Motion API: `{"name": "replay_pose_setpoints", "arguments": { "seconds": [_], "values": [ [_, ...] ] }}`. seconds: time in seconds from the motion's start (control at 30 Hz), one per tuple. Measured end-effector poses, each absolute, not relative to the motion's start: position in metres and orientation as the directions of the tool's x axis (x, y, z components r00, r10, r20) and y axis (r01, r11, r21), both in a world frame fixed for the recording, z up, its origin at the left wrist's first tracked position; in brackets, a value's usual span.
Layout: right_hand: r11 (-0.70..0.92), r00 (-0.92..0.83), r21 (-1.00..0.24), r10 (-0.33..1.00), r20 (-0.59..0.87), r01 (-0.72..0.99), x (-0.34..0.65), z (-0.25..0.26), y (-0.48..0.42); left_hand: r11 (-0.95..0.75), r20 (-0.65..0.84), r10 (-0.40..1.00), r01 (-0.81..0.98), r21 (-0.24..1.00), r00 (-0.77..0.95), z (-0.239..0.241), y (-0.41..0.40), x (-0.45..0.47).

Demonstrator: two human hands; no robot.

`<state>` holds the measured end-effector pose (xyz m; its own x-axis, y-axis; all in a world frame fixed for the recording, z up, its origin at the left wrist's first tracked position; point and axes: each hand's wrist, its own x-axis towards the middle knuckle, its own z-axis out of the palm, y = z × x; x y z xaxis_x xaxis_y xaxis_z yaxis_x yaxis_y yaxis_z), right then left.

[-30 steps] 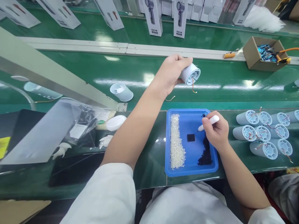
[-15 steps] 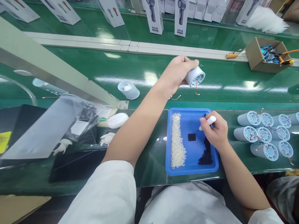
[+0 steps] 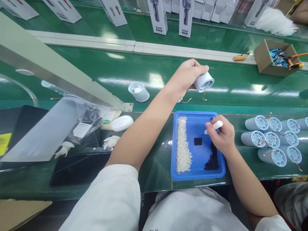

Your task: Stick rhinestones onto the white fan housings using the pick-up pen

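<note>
My left hand [image 3: 189, 75] is closed around a light-blue cylindrical housing [image 3: 204, 82], held tilted above the green surface behind the tray. Its ribbed end and dangling thin orange wires face me. In my right hand [image 3: 222, 133] is a white pen-like tool [image 3: 213, 127], pinched over the right side of a blue tray [image 3: 173, 154]. The tool's tip points left; whether it touches anything I cannot tell. Small whitish translucent pieces [image 3: 183, 150] fill the tray's left side, and small black pieces [image 3: 212, 160] lie along the right. A black square [image 3: 198, 141] sits between them.
Several similar housings with wires [image 3: 271, 140] stand in rows to the right. A light-blue cup-shaped part [image 3: 139, 92] is left of my forearm, near a slanted metal post [image 3: 72, 70]. Plastic bags [image 3: 84, 118] lie left. A cardboard box [image 3: 269, 61] stands back right.
My left hand and its housing have shifted slightly right and down. The cup-shaped part and other parts on the far green surface have slid right. My right hand is nearly still.
</note>
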<state>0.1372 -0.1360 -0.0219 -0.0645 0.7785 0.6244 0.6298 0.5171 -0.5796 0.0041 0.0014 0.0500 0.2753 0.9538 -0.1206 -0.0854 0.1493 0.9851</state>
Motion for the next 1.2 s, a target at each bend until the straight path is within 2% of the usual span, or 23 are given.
{"name": "replay_pose_setpoints", "arguments": {
  "seconds": [0.17,0.23,0.47,0.6,0.7,0.83,0.9,0.97,1.2],
  "values": [
    [0.585,-0.185,-0.56,0.77,0.611,0.587,0.1341,-0.0212,-0.1363,0.187,-0.164,0.943,-0.055,0.981,0.291,0.0447,0.0015,0.0097],
    [0.581,-0.183,-0.572,0.776,0.604,0.579,0.1337,-0.0212,-0.1372,0.193,-0.168,0.942,-0.061,0.979,0.29,0.044,0.0008,0.011],
    [0.477,0.071,-0.716,0.806,0.588,0.51,0.1384,-0.023,-0.1396,0.203,-0.171,0.946,-0.093,0.975,0.277,0.0455,-0.0004,0.0085],
    [0.446,0.126,-0.756,0.818,0.562,0.48,0.1394,-0.0229,-0.1398,0.21,-0.183,0.942,-0.069,0.975,0.282,0.045,0.0007,0.0075],
    [0.497,0.05,-0.735,0.812,0.581,0.46,0.138,-0.0212,-0.1407,0.204,-0.178,0.942,-0.064,0.977,0.284,0.0443,0.0012,0.0074],
    [0.609,-0.181,-0.641,0.776,0.605,0.468,0.1346,-0.0179,-0.1415,0.18,-0.149,0.941,-0.076,0.981,0.303,0.0437,0.0018,0.0061],
    [0.623,-0.238,-0.626,0.772,0.59,0.469,0.1339,-0.0174,-0.1415,0.174,-0.141,0.94,-0.081,0.981,0.31,0.0438,0.002,0.0055],
    [0.604,-0.203,-0.651,0.785,0.585,0.46,0.135,-0.0182,-0.1412,0.18,-0.145,0.939,-0.087,0.98,0.31,0.0441,0.002,0.0055],
    [0.534,0.095,-0.737,0.78,0.619,0.415,0.1405,-0.0215,-0.1404,0.215,-0.175,0.94,-0.111,0.97,0.292,0.0451,0.0006,0.008]
  ]
}}
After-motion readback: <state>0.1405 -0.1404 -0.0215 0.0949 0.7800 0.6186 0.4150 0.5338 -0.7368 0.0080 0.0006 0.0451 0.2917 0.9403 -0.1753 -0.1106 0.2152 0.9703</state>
